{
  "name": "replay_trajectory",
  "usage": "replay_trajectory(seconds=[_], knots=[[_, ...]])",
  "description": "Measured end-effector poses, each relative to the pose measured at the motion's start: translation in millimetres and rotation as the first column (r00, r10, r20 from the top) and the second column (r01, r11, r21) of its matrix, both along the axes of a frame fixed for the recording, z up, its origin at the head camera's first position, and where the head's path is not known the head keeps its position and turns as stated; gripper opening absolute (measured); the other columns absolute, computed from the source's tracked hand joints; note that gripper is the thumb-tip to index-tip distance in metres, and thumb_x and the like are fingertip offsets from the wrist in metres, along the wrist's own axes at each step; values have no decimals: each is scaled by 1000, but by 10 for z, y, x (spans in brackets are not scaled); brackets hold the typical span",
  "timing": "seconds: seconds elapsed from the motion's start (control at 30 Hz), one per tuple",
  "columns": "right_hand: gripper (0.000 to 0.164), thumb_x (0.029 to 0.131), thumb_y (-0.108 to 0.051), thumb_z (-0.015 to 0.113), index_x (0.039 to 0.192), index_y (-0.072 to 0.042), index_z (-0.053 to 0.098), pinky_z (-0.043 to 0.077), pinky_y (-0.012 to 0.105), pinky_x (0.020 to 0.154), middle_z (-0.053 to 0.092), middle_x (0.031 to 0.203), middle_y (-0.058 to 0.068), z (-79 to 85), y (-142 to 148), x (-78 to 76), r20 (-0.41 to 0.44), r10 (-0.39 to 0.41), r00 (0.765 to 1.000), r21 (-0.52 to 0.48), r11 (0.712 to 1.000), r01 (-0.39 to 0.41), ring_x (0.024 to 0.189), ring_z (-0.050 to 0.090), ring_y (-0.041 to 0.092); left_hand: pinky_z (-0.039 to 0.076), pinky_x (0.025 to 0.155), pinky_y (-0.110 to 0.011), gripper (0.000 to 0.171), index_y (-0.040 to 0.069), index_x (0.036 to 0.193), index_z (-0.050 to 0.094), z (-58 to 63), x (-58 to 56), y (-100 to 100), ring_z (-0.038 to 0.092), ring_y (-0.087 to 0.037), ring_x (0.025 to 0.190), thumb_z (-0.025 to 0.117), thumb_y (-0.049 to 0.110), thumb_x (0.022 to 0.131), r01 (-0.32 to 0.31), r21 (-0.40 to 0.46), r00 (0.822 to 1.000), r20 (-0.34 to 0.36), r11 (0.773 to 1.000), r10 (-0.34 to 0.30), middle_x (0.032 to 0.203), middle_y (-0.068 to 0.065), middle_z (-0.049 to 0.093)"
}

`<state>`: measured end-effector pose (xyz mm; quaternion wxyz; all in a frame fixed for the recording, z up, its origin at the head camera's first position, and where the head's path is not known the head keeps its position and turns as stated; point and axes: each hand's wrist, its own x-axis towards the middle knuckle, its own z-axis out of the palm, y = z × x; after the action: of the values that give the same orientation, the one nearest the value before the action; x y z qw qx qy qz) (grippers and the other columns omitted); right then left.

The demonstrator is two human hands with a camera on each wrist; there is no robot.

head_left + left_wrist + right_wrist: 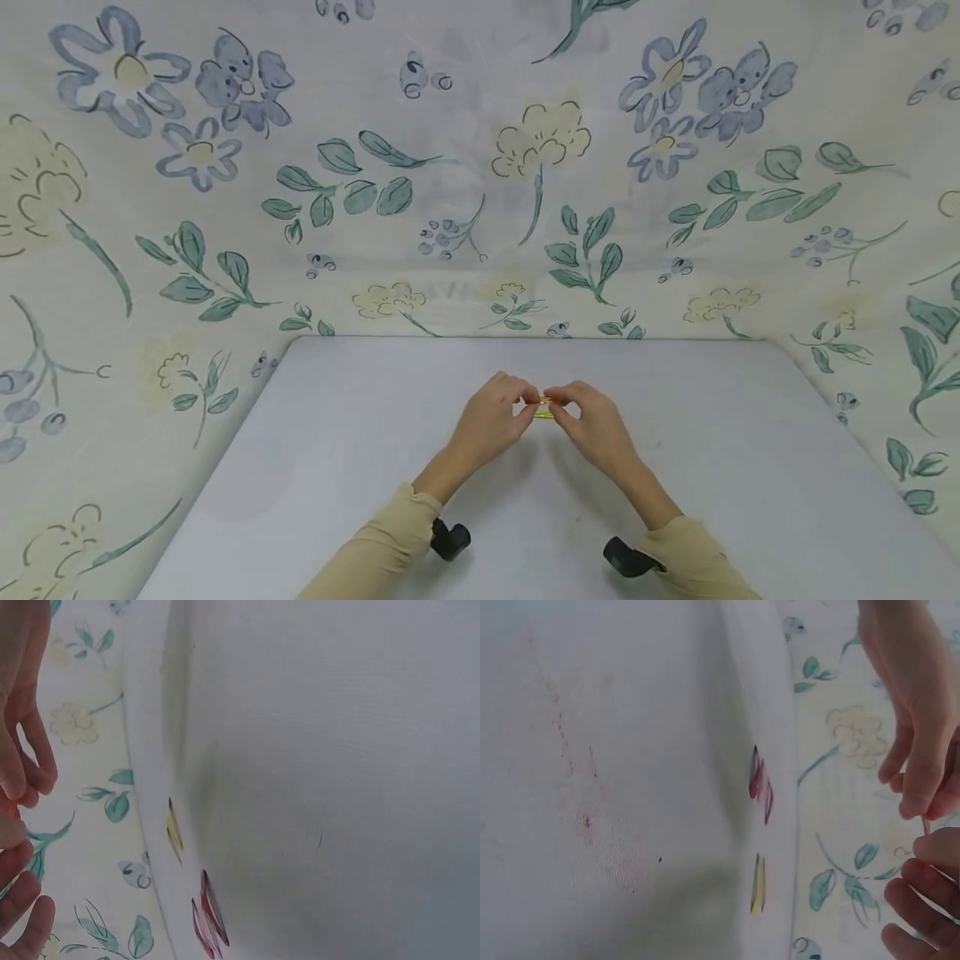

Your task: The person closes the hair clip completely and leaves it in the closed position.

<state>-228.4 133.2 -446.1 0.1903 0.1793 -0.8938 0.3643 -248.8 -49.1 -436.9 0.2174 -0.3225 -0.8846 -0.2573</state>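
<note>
Above the white table, both hands meet with fingertips close together. My left hand and my right hand each pinch, between thumb and fingers, one end of a small, thin orange piece. Its middle shows in the gap, the ends are covered by the fingers, and I cannot tell its kind. Beneath them lies a slim, pointed yellow piece, partly hidden by the hands in the head view. Beside it, in the left wrist view, slender red and pink loop-like pieces rest on the table.
The white tabletop ends at a flower-patterned cloth that rises behind it and along the sides. Dark camera mounts hang at both wrists. Faint reddish specks mark the surface in the right wrist view.
</note>
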Motion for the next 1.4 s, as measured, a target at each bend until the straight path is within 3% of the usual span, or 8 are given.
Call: replay_trajectory(seconds=[0.17, 0.4, 0.63, 0.8, 1.17, 1.4], knots=[[17, 87, -4, 73, 103, -4, 72, 55, 43, 77, 69, 93, 7, -19, 8, -100, 51, -12, 999, 18, 1000, 11, 87, 66, 25, 51, 70, -22, 6, 12, 91, 72, -17, -87, 46, 57, -12, 80, 75, 12, 86, -27, -65, 1000, 12, 998, 28, 85, 3, 70], [16, 87, -6, 73, 103, -5, 72, 55, 36, 76, 70, 94, 6, -61, 7, -224, 108, -41, 993, 102, 994, 30, 87, 66, 23, 49, 67, -23, 7, 11, 90, 71, -94, -206, 85, 57, -13, 78, 76, 11, 84, -57, -85, 997, 46, 995, 61, 84, 3, 70], [15, 86, -5, 74, 101, -4, 72, 55, 37, 76, 70, 93, 7, -195, 30, -294, 138, -58, 989, 141, 989, 39, 85, 66, 20, 52, 79, -30, 8, 10, 93, 73, -198, -278, 149, 57, -14, 80, 74, 12, 86, -58, -115, 986, 149, 992, 75, 85, 1, 71], [16, 87, -8, 73, 103, -6, 72, 55, 37, 79, 70, 94, 4, -304, 32, -301, 210, -88, 974, 175, 983, 51, 87, 65, 18, 46, 65, -23, 7, 11, 92, 74, -264, -266, 164, 53, -12, 75, 75, 14, 86, -57, -155, 978, 188, 986, 86, 81, 3, 68], [12, 88, -6, 70, 100, -5, 73, 53, 42, 86, 71, 96, 6, -442, 33, -267, 254, -110, 961, 180, 981, 65, 93, 66, 24, 40, 60, -23, 8, 17, 90, 75, -412, -250, 205, 54, -10, 71, 77, 22, 84, -79, -279, 986, 118, 957, 116, 79, 7, 69], [12, 87, -6, 72, 98, -5, 73, 53, 42, 84, 71, 94, 5, -513, 51, -269, 223, -93, 970, 205, 978, 47, 92, 67, 24, 41, 64, -26, 9, 18, 89, 76, -470, -243, 253, 58, -12, 75, 78, 26, 84, -92, -337, 985, 104, 937, 135, 83, 7, 71]])
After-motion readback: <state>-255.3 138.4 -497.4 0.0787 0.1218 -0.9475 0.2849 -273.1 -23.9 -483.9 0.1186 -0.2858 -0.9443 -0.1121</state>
